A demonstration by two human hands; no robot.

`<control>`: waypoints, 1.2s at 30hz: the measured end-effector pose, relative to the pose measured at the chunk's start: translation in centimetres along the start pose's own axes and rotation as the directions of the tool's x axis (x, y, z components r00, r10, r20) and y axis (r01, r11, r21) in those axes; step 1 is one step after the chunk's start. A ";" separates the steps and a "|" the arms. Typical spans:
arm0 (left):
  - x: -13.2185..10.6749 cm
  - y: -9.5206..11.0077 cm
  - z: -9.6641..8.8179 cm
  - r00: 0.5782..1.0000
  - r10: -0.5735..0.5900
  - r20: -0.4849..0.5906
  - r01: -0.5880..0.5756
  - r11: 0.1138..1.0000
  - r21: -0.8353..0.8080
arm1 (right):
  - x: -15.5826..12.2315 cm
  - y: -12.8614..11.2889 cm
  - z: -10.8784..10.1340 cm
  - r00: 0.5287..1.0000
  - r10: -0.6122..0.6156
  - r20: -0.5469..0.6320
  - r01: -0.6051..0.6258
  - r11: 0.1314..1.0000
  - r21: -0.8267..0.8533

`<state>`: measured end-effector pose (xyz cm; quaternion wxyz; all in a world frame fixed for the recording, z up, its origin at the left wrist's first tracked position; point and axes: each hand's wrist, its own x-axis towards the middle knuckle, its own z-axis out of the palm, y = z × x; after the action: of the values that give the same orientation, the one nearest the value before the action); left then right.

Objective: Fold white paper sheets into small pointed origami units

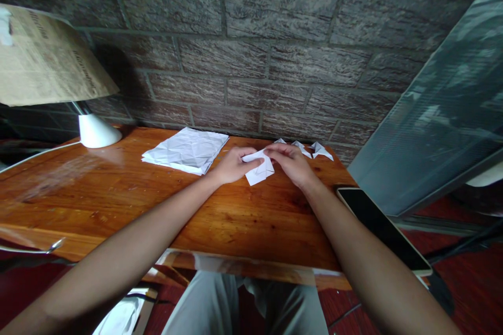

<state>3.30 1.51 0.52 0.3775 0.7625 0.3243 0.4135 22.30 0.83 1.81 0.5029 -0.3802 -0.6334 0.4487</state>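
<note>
Between my hands, a little above the wooden table (236, 220), is a small folded piece of white paper (259, 168). My left hand (234, 165) grips its left side, thumb lying across the front. At its upper right corner my right hand (290, 161) pinches the paper between thumb and fingers. Crease lines show on the lower part of the sheet. Just behind my right hand, several small folded paper pieces (321, 151) stand in a row near the wall. A stack of creased white paper sheets (184, 151) lies to the left of my left hand.
A lamp with a paper shade (51, 57) and white base (98, 131) stands at the left. On the right edge lies a dark-screened tablet (381, 227). A brick wall (243, 63) rises behind the table, and a glass panel (440, 99) leans at the right.
</note>
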 end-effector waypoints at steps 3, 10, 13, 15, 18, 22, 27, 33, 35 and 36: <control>0.0 0.0 0.0 1.000 -0.016 -0.003 0.016 1.000 0.009 | 0.0 -0.1 0.0 1.000 0.002 -0.015 -0.002 1.000 -0.007; -0.1 0.2 0.0 0.999 -0.029 -0.032 0.029 1.000 0.007 | -0.1 -0.2 0.5 0.999 0.034 -0.020 -0.033 0.997 0.064; -0.1 0.2 0.0 0.999 -0.039 -0.037 0.039 0.999 0.002 | -0.1 -0.1 0.6 0.999 0.034 -0.012 -0.033 0.996 0.077; 0.0 0.2 0.1 0.999 -0.037 -0.037 0.036 0.999 -0.011 | 0.0 -0.2 0.6 1.000 0.013 -0.017 -0.012 0.997 0.070; 0.0 0.1 0.2 0.998 -0.051 -0.028 0.051 0.998 -0.027 | 0.0 -0.3 0.5 1.000 -0.002 -0.025 0.004 0.998 0.056; 0.0 -0.1 0.2 0.997 -0.072 -0.017 0.071 0.995 -0.069 | -0.1 -0.3 0.5 1.000 0.000 -0.030 0.002 0.999 0.048; 0.0 -0.1 0.0 0.997 -0.071 -0.018 0.069 0.994 -0.080 | 0.0 0.0 0.5 0.999 0.046 -0.014 -0.044 0.992 0.115; 0.0 0.1 0.0 0.999 -0.051 -0.006 0.051 0.997 -0.059 | 0.1 0.2 0.5 0.997 0.081 -0.013 -0.078 0.986 0.151; 0.0 0.1 0.0 0.999 -0.051 -0.008 0.050 0.997 -0.056 | 0.1 0.2 0.5 0.996 0.086 -0.017 -0.082 0.985 0.153; 0.0 0.1 0.0 0.999 -0.052 -0.007 0.052 0.997 -0.055 | 0.1 0.3 0.5 0.996 0.090 -0.017 -0.086 0.984 0.153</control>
<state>3.36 1.46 0.62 0.4075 0.7413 0.3342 0.4155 21.80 0.89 1.54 0.5177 -0.3736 -0.5739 0.5129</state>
